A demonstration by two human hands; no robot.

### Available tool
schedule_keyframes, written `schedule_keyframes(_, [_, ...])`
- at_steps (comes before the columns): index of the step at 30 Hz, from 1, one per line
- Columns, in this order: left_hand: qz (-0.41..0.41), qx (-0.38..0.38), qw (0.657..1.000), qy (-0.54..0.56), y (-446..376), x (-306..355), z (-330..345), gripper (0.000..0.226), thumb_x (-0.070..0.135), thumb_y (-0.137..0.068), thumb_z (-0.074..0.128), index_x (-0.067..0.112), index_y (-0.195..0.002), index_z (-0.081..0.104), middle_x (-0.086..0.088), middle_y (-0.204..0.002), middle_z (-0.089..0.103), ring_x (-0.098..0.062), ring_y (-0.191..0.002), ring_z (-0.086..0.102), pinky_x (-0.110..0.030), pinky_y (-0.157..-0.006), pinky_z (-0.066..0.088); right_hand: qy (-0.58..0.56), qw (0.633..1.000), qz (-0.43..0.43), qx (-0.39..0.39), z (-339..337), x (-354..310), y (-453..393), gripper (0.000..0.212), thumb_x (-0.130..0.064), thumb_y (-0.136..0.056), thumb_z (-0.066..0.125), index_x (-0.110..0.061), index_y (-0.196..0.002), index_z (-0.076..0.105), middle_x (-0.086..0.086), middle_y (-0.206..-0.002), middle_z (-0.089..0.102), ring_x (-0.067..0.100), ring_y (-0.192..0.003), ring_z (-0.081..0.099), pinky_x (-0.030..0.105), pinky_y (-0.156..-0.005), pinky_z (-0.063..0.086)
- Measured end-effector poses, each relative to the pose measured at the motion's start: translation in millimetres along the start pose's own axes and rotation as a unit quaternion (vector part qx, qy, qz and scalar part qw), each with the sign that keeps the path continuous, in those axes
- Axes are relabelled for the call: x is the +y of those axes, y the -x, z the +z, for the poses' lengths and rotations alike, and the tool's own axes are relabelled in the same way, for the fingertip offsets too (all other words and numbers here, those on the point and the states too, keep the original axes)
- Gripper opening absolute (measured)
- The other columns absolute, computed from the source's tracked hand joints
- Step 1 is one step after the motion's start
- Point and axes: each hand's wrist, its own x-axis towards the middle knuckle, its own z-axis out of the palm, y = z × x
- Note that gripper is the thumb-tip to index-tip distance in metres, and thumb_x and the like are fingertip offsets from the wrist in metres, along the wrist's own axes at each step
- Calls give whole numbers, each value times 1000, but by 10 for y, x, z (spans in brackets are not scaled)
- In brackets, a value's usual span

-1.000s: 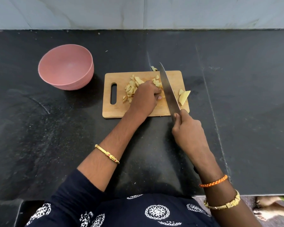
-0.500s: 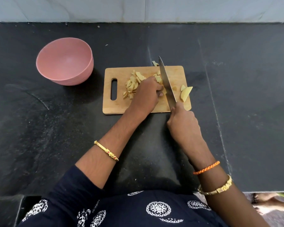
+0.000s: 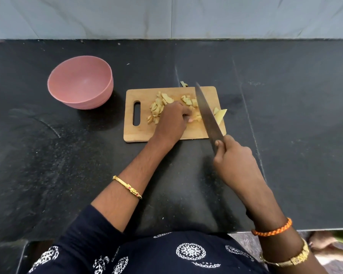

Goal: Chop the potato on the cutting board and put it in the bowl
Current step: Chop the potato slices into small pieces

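Potato (image 3: 158, 108): pale yellow chopped chunks heaped mid-board; a larger wedge (image 3: 220, 115) right of the blade.
Left hand (image 3: 173, 120): fingers curled over pieces.
Right hand (image 3: 233, 157): grips knife (image 3: 207, 113), long steel blade.
Board (image 3: 136, 133): wooden, slotted handle.
Bowl (image 3: 80, 83): pink, round, left of board.

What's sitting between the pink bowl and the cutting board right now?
Nothing: in the head view only bare black countertop separates the pink bowl from the cutting board. The bowl looks empty; the chopped potato pieces are on the board.
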Motion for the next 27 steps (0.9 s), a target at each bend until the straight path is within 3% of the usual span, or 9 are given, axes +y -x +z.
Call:
schedule_keyframes(5, [-8, 6, 1000, -12, 28, 16, -12, 21, 5, -84, 64, 3, -104, 70, -9, -103, 68, -19, -95, 62, -20, -87, 43, -16, 999, -40, 25, 149, -55, -41, 25, -35, -101, 33, -15, -91, 44, 12, -77, 55, 33, -72, 57, 44, -67, 49])
schedule_keyframes(14, [-31, 50, 997, 57, 63, -10, -20, 11, 3, -76, 72, 6, -86, 74, -3, -84, 72, -4, -73, 59, 3, -67, 39, -5, 999, -33, 27, 315, -50, -99, 25, -35, -102, 30, -15, -89, 37, 10, -71, 49, 34, -71, 54, 40, -64, 44])
schedule_keyframes(18, [-29, 35, 997, 56, 30, -16, -47, 9, 6, -76, 73, 8, -85, 75, -2, -84, 73, 0, -72, 57, 4, -71, 38, -6, 999, -34, 22, 325, -77, -141, 24, -34, -102, 30, -14, -94, 40, 14, -76, 55, 34, -73, 57, 47, -68, 50])
schedule_keyframes(23, [-30, 28, 997, 58, 28, -32, -54, 11, 5, -76, 73, 7, -86, 75, -3, -85, 73, 0, -73, 57, 4, -72, 39, 51, 998, -23, 7, 310, -192, -243, 11, -25, -101, 32, -17, -94, 35, 4, -70, 40, 30, -75, 52, 38, -63, 40])
schedule_keyframes(27, [-30, 32, 997, 59, 29, -30, -55, 11, 3, -77, 71, 6, -86, 75, -5, -84, 73, -3, -75, 59, 1, -72, 39, 91, 996, -24, -8, 257, -267, -302, 3, -18, -99, 36, -18, -101, 38, 2, -71, 40, 28, -78, 55, 41, -65, 47])
